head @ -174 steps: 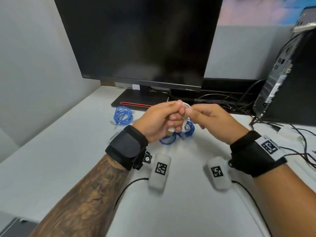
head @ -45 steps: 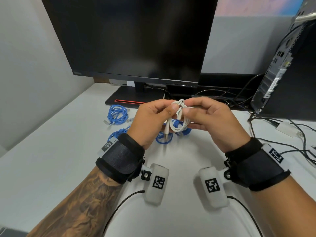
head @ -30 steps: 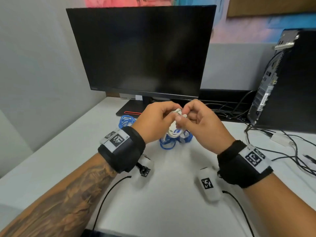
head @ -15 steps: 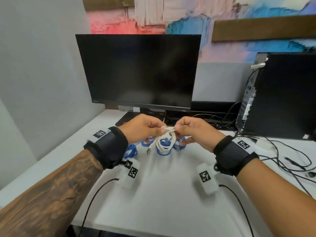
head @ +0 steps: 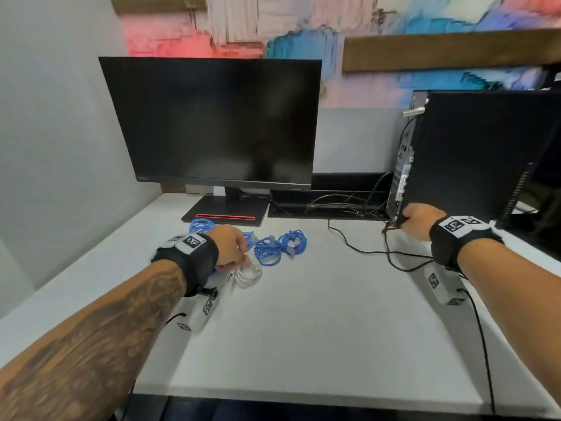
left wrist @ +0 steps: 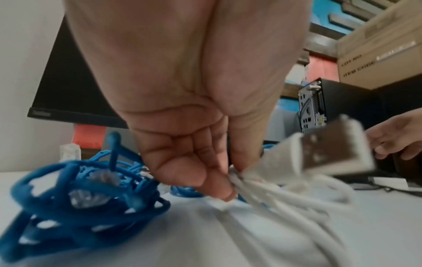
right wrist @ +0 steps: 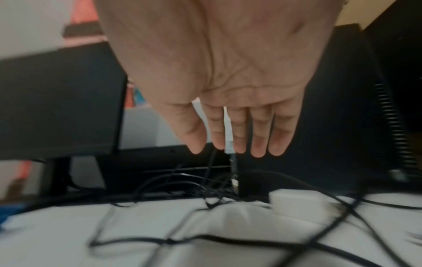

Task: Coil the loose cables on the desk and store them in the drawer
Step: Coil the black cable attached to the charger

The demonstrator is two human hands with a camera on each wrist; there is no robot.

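Cables [head: 274, 247] on white desk [head: 303, 314] (blue coils) — monitor [head: 212, 120], painted wall [head: 273, 25]

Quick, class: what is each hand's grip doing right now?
Left hand: grip pinches the coiled white cable.
Right hand: open, fingers straight, holding nothing, above the loose black cables.

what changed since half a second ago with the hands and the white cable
The right hand let go of the coiled white cable and moved right toward the loose black cable, fingers straight. The left hand lowered the coil, which it still pinches, to the desk. The blue cable coils stayed put.
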